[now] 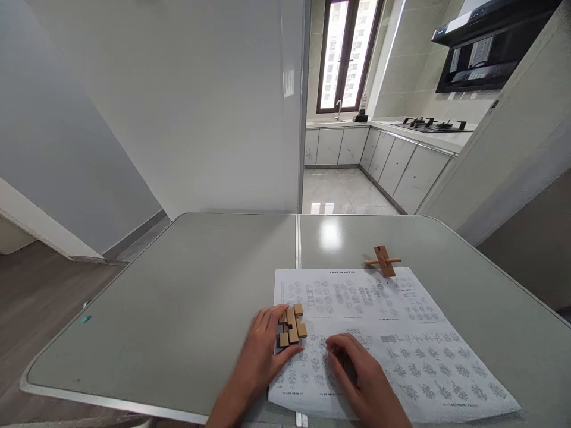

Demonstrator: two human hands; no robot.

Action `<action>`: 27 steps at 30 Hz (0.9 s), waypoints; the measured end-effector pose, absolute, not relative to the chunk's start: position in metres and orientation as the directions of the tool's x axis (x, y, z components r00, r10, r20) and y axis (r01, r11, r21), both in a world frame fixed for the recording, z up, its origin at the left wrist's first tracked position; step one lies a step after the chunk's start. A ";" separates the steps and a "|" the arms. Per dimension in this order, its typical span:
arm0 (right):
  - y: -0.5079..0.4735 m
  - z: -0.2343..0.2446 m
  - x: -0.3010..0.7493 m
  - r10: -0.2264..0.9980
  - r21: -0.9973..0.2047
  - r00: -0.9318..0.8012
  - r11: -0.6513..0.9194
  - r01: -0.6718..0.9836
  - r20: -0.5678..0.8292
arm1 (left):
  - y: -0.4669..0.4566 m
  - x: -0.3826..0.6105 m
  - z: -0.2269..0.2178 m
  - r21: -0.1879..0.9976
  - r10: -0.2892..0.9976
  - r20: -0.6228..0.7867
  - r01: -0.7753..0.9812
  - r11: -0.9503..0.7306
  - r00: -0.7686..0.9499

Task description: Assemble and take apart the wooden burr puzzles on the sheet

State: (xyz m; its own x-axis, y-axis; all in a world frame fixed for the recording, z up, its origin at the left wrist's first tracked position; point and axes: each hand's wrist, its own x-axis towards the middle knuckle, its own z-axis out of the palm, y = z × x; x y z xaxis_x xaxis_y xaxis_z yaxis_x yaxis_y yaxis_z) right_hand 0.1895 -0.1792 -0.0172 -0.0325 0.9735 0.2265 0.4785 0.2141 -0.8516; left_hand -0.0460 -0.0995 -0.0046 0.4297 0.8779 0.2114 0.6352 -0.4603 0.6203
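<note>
My left hand (261,345) is closed round the left side of a wooden burr puzzle (291,326), its thumb at the near edge and its fingers at the far edge. The puzzle is made of several interlocking light-brown pieces and has gaps in its middle; my fingers hide part of its left side. Under it lies a white instruction sheet (321,297) printed with rows of small line drawings. Over the sheet, right of the puzzle, my right hand (359,371) is loosely curled, thumb and fingertips slightly apart, and I see nothing between them.
At the sheet's far edge stands a small brown wooden piece with a thin stick through it (383,261). The grey folding table (187,297) has a seam down its middle. A small teal object (85,319) lies near its left edge. Beyond are a white wall and a kitchen.
</note>
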 end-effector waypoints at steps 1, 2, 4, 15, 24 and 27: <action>-0.180 -0.017 0.189 0.974 -0.854 -0.027 0.212 0.475 0.227 | -0.100 -0.046 -0.004 0.618 0.879 0.211 0.638 -0.460 0.428; -0.180 -0.016 0.190 0.973 -0.856 -0.023 0.212 0.472 0.229 | -0.100 -0.046 -0.004 0.616 0.879 0.212 0.640 -0.460 0.427; -0.180 -0.017 0.190 0.973 -0.856 -0.028 0.216 0.469 0.230 | -0.101 -0.046 -0.004 0.615 0.879 0.214 0.640 -0.461 0.427; -0.180 -0.022 0.191 0.971 -0.847 -0.042 0.226 0.481 0.236 | -0.104 -0.046 -0.001 0.625 0.879 0.207 0.634 -0.457 0.430; -0.180 -0.023 0.191 0.967 -0.847 -0.034 0.239 0.475 0.254 | -0.109 -0.049 -0.004 0.644 0.886 0.224 0.620 -0.447 0.407; -0.180 -0.023 0.190 0.968 -0.846 -0.041 0.237 0.477 0.248 | -0.111 -0.052 -0.006 0.638 0.890 0.241 0.628 -0.446 0.388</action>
State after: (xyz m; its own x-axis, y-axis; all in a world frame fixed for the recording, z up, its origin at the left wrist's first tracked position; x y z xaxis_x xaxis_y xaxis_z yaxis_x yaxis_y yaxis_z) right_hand 0.1904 -0.1802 -0.0235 -0.0412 0.9678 0.2482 0.4773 0.2373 -0.8461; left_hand -0.0516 -0.1114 -0.0058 0.3882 0.8896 0.2408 0.6276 -0.4465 0.6378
